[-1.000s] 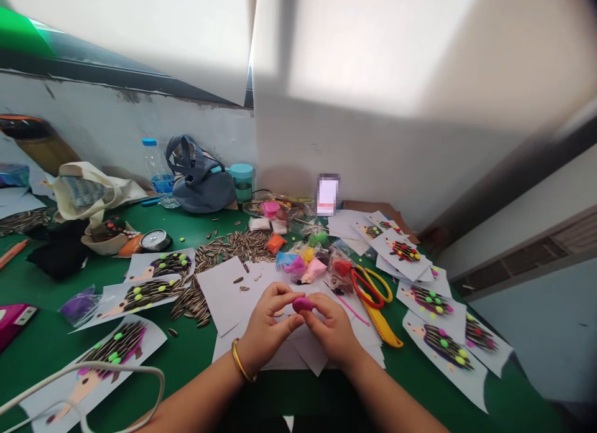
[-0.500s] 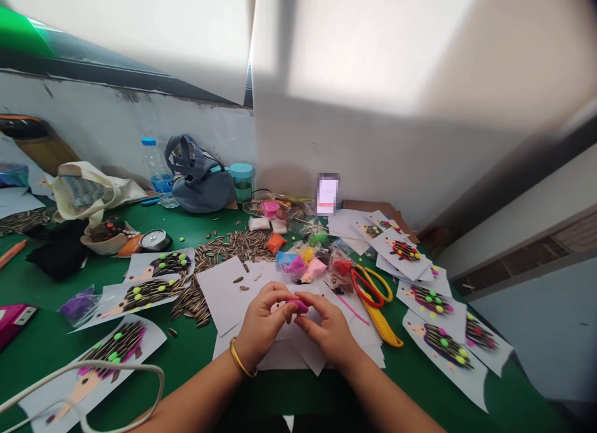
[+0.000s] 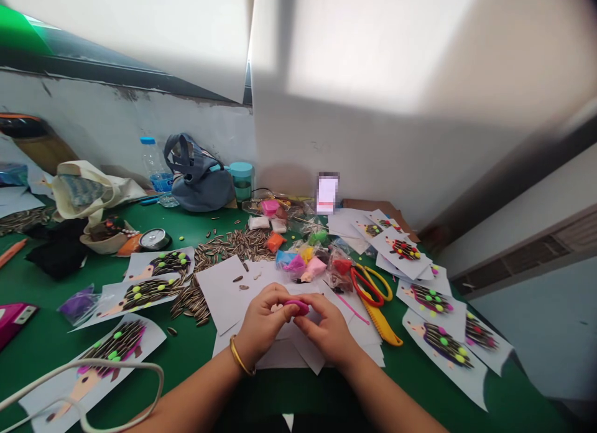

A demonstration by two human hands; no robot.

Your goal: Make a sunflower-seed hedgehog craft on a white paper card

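Between both hands, above white paper sheets [image 3: 280, 353], is a flattened lump of magenta modelling clay [image 3: 297, 307]. My left hand [image 3: 268, 318], with a gold bangle at the wrist, pinches its left side between thumb and fingers. From the other side, the fingers and thumb of my right hand [image 3: 324, 327] close on its edge. Part of the clay is hidden by the fingers. A few loose sunflower seeds [image 3: 244, 287] lie on the paper just beyond. Small bags of coloured clay [image 3: 313, 269] sit past my hands.
Red and yellow scissors [image 3: 368, 287] and a yellow cutter [image 3: 386, 327] lie at the right. Hedgehog pictures [image 3: 431, 300] flank both sides. A sunflower seed heap [image 3: 237, 243], blue bag [image 3: 203, 181], cup [image 3: 241, 181] and phone [image 3: 327, 193] stand behind. A white cable [image 3: 161, 383] loops at lower left.
The magenta clay now shows a broader, more rounded face between my fingers. My hands have barely shifted, and the things on the table stay where they were.
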